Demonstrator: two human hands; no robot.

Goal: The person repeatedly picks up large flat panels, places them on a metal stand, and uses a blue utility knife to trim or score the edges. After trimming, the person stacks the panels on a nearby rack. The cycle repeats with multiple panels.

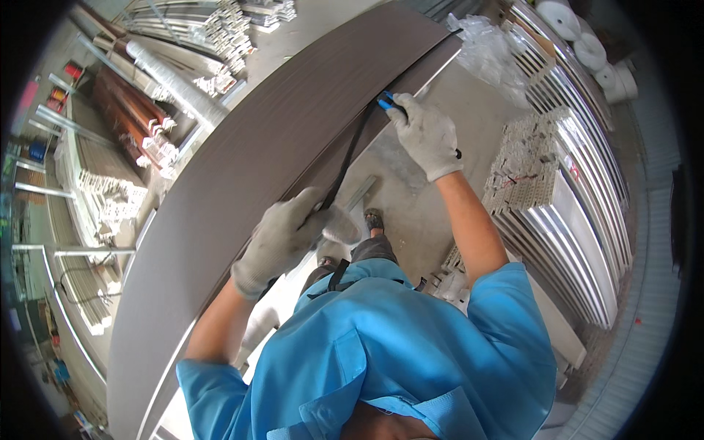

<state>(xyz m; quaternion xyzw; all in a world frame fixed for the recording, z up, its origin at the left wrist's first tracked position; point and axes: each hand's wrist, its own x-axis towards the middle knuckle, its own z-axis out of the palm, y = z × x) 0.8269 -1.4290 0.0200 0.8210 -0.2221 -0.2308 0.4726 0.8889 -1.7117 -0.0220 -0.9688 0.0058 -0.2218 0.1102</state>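
A long grey-brown panel point(271, 125) runs from the lower left to the top of the view, beside my body. Along its near edge lies a black flexible strip point(353, 150), part of it lifted off the panel. My left hand point(282, 236), in a pale knit glove, is closed around the strip's lower part. My right hand point(425, 136), gloved too, grips a small blue-handled tool point(386, 100) farther up, right where the strip meets the panel edge. Its working end is too small to make out.
Stacked metal profiles point(565, 213) rise on the right, with white rolls point(576, 29) behind them. Crumpled clear plastic point(488, 55) lies near the panel's far end. On the left are racks of long profiles point(110, 161), some reddish brown. Grey floor point(411, 172) shows around my feet.
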